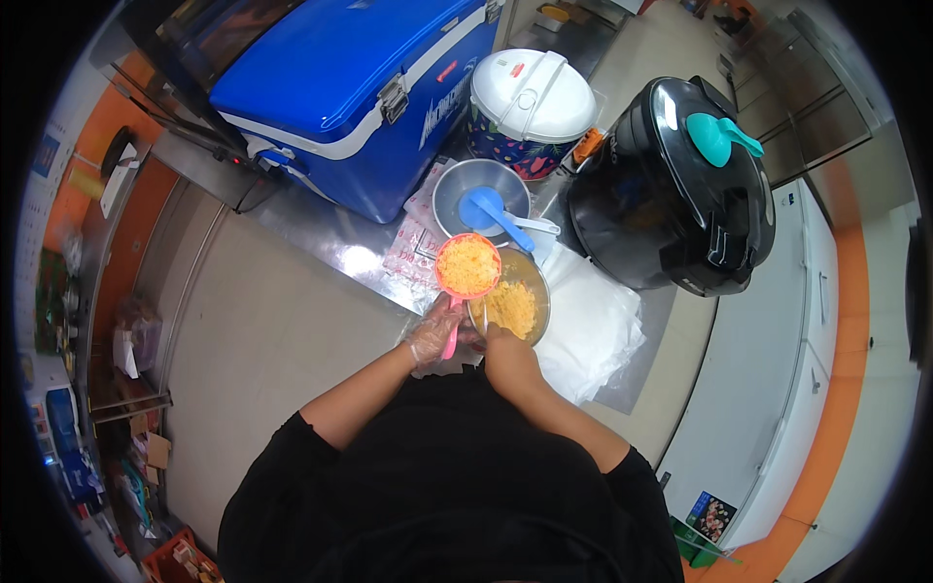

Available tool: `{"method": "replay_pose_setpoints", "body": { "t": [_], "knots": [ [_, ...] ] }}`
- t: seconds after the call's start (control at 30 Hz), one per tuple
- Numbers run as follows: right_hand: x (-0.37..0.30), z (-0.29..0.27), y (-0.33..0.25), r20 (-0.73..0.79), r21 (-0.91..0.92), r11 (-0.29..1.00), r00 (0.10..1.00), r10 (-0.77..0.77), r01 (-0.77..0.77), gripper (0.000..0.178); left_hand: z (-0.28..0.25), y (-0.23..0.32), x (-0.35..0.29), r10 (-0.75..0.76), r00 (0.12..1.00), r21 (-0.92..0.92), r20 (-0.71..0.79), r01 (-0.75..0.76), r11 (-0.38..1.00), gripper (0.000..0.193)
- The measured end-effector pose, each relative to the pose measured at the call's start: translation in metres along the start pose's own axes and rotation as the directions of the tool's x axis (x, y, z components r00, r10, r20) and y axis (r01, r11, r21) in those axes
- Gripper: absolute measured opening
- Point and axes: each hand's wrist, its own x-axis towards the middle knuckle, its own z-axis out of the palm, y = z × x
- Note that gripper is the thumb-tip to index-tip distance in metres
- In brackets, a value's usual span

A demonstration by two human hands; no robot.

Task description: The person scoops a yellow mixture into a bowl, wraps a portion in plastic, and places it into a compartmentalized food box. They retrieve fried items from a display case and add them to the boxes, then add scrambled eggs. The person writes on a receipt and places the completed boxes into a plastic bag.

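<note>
My left hand (434,335), in a clear plastic glove, is closed round the pink handle of a round scoop (454,335). Orange-yellow grainy food (468,266), perhaps rice, fills the scoop to its red rim. Just under and right of it stands a metal bowl (544,291) holding more of the same food (513,309). My right hand (507,352) is closed at the bowl's near edge, with a thin whitish utensil (485,317) showing at its fingers; its kind is hard to make out. The rest of that utensil is hidden.
Beyond the bowl, a second metal bowl (443,201) holds a blue ladle (483,206) and a white-handled utensil (542,226). Plastic sheets (588,325) lie to the right. Behind stand a blue cooler box (321,87), a white-lidded patterned pot (530,97) and a big black cooker (632,194) with a teal scoop (714,141) on top.
</note>
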Motion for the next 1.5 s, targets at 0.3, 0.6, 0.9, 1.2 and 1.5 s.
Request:
{"method": "replay_pose_setpoints", "body": {
  "t": [0.3,0.6,0.9,1.2,1.5],
  "knots": [
    [0.005,0.020,0.039,-0.096,0.562,0.827,0.995,0.031,0.028,0.024,-0.009,0.010,0.003,-0.005,0.995,0.055,-0.097,0.010,0.998,0.049],
    [0.004,0.026,0.085,0.075,0.791,0.577,0.968,0.239,-0.204,0.031,-0.028,0.017,-0.014,-0.116,0.960,0.134,-0.256,0.154,0.979,0.043],
    [-0.008,-0.045,0.085,-0.101,0.617,0.785,0.984,0.148,-0.055,0.037,-0.013,0.045,-0.038,-0.314,0.892,0.326,-0.325,0.418,0.848,0.037],
    [-0.010,-0.016,0.045,-0.224,0.158,0.984,0.973,-0.049,0.085,0.045,0.056,0.073,-0.017,-0.392,0.866,0.615,-0.309,0.497,0.612,0.048],
    [-0.021,-0.009,0.038,-0.080,-0.169,0.965,0.973,-0.216,0.201,0.058,0.051,0.043,-0.002,-0.533,0.810,0.396,-0.245,0.585,0.707,0.029]
  ]
}}
